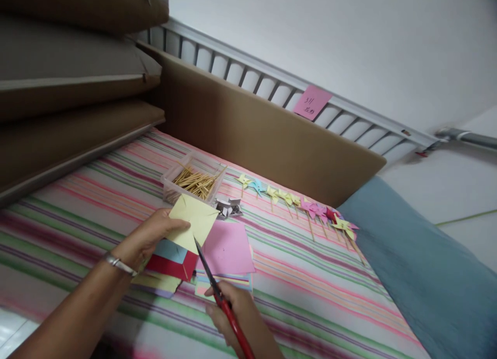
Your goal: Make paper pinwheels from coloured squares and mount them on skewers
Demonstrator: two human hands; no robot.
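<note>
My left hand (pixel 165 229) pinches a square sheet of yellow paper (pixel 196 212) near its left side, thumb on top. Slits run in from the paper's corners. My right hand (pixel 235 310) grips red-handled scissors (pixel 213 281), their dark blades pointing up and away, with the tip at the paper's lower edge. Below the yellow sheet lie a pink sheet (pixel 227 247), a red sheet (pixel 166 266) and a light blue sheet (pixel 171 250). More coloured paper peeks out under the pink one.
A clear plastic box (pixel 166 190) of thin wooden sticks (pixel 196 182) stands behind the paper, beside a small open box (pixel 229 207) of dark bits. Several paper pinwheels (pixel 310 209) on sticks line the far right of the striped cloth (pixel 295 276). A brown board (pixel 248 120) rises behind.
</note>
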